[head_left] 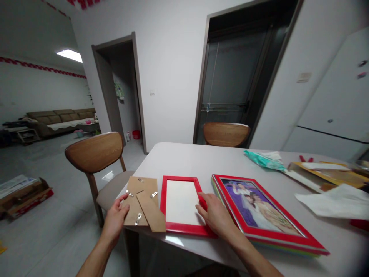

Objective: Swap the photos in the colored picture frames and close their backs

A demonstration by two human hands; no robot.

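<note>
white table, left hand at brown backing board, right hand over red frame (cannot tell whether either grips)

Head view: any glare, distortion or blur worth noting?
Head view: ceiling light blown out to white; bright reflections on the floor and on the table just below the smaller red frame; left door frame leans, perhaps wide-angle distortion; far right edge darkened and soft; framed photo partly pixelated.

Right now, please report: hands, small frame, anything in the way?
Left hand at backing edge. Right hand at small frame, right side. It lies flat. Photo frame close right, possible obstacle.
</note>
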